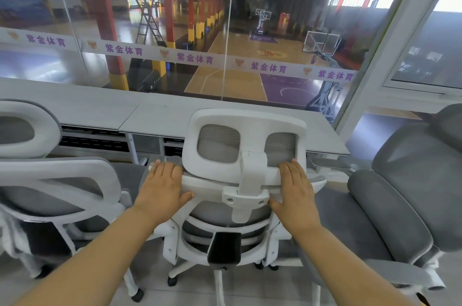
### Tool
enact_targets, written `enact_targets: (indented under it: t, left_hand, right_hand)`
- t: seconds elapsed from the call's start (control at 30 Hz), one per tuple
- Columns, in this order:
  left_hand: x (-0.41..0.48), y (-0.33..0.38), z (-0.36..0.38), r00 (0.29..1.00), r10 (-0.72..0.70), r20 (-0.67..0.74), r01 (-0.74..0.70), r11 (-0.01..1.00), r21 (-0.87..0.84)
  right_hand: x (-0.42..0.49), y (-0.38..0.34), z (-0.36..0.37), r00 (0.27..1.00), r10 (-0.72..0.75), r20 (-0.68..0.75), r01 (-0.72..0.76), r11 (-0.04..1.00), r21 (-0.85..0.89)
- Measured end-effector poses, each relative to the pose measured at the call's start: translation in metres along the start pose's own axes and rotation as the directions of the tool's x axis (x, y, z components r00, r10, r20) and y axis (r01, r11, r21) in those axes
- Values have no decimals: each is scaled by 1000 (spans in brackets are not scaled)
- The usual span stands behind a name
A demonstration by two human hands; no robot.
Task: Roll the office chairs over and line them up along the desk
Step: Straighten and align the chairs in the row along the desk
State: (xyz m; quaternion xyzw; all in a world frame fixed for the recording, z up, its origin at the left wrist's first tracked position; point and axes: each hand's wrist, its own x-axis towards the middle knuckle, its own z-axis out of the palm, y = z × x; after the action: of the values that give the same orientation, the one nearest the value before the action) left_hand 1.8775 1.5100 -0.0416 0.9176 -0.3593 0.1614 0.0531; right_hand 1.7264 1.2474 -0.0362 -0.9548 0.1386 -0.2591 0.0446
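Left hand (162, 188) and right hand (297, 190) press flat, fingers straight, on the back of the middle chair (246, 118) at the surface (160, 110); an uneven push may swivel it into the grey chair (400, 155) at right.

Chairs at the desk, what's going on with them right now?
A person stands behind the middle chair, which faces the desk. The left hand and right hand lie flat, fingers straight, on the top of its backrest, one on each side of the headrest post. A white-framed chair stands to its left and a padded grey chair to its right, so three chairs sit along the desk beside the glass wall.
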Motion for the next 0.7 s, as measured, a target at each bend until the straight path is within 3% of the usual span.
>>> enact_targets:
  t: [0.2,0.4,0.7]
  left_hand:
    - [2,0,-2,998,-60,13,61,991,-120]
    - [3,12,-4,985,-169,18,168,949,-266]
    - [7,4,1,986,-157,61,168,948,-271]
  right_hand:
    - [-6,8,-10,999,-4,43,3,999,39]
    - [-18,24,-12,975,193,113,-202,976,77]
    - [-17,22,-2,967,235,101,-245,963,109]
